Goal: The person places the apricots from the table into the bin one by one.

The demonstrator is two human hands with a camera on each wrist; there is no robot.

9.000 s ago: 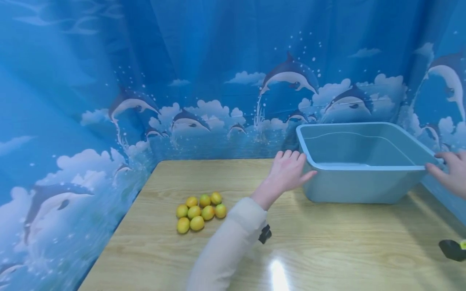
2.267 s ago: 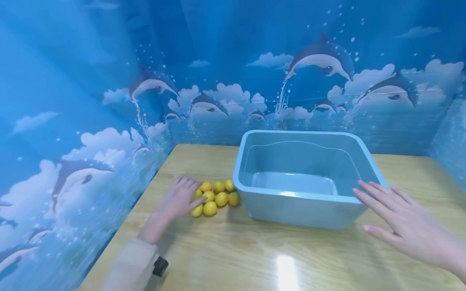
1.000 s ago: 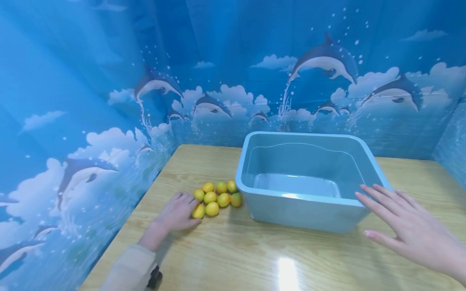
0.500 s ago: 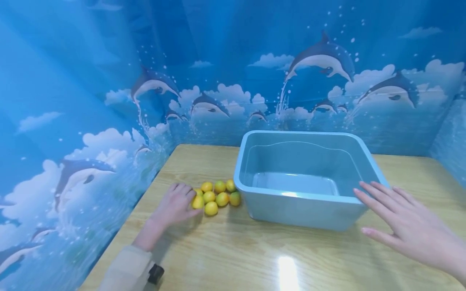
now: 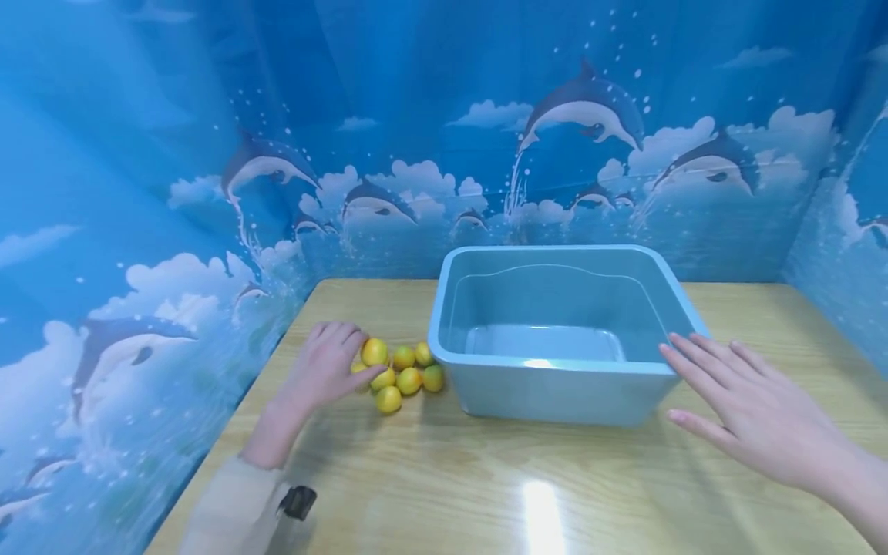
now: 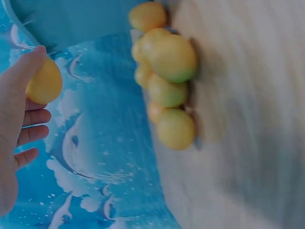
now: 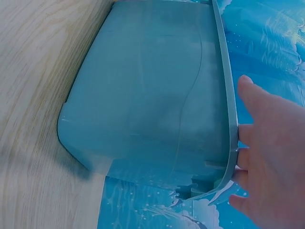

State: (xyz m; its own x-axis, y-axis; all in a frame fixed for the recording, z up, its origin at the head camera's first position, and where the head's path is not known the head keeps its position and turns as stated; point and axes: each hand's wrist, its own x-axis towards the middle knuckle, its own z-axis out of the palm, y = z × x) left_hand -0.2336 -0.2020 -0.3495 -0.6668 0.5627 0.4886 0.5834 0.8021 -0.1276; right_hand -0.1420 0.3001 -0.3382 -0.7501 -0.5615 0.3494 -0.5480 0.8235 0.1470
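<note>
My left hand (image 5: 324, 364) pinches a small yellow citrus fruit (image 6: 45, 82) between thumb and fingers, raised above the table in the left wrist view. Several more yellow-green citrus fruits (image 5: 408, 381) lie clustered on the wooden table just beside that hand, left of the tub; the hand covers some of them in the head view. The light blue plastic tub (image 5: 555, 393) stands upright with its inside in sight and no fruit in it. My right hand (image 5: 756, 416) has its fingers straight, the tips at the tub's right rim (image 7: 232, 119), holding nothing.
The wooden table (image 5: 444, 493) reaches back to a blue curtain (image 5: 416, 92) printed with dolphins and clouds. That curtain also runs along the left and right sides. A black wrist device (image 5: 298, 502) sits at the left sleeve.
Earlier the tub stood further right with both hands at it; now it is beside the fruits. In the last half second my left hand has picked one fruit up from the cluster.
</note>
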